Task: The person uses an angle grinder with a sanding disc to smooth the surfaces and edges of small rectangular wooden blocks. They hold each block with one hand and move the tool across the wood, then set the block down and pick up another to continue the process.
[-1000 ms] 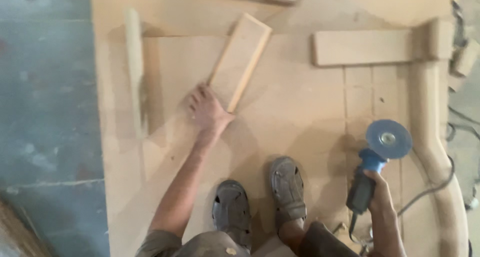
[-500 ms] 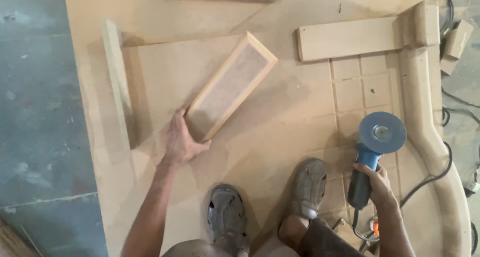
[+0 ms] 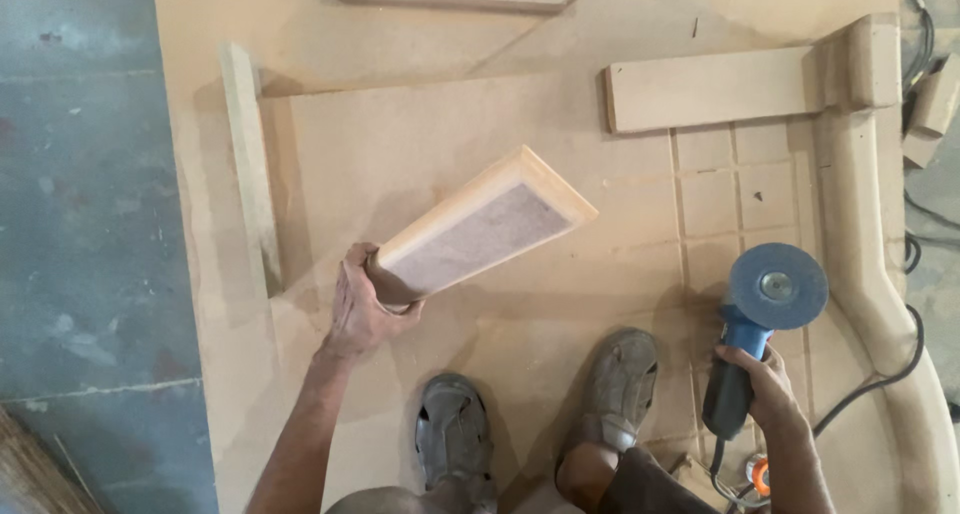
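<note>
My left hand: my fingers are closed around the near end of the wood panel. I hold it up off the big board. My thumb is on the right side of that end.

Wood panel: it is long and flat, with a pale raised rim and a duller brown middle. It points up and to the right from my hand. It is over the middle of the big board, tipped so its face looks at me.

My right hand: my fingers are wrapped tight around the dark handle of the grinder. It is near the right edge of the big board.

Grinder: it is blue, with a round grey disc at the far end. Its cord runs off by the right edge.

My feet: my two grey sandals stand on the big board, close to its near edge, between my hands.

Big board: it is light brown and dusty and lies on the blue-grey floor.

Thin strip: it lies along the left edge of the big board, just beyond my left hand.

Flat piece: it lies near the far right corner, above some cut squares.

Curved wood part: it runs down the right edge.
</note>
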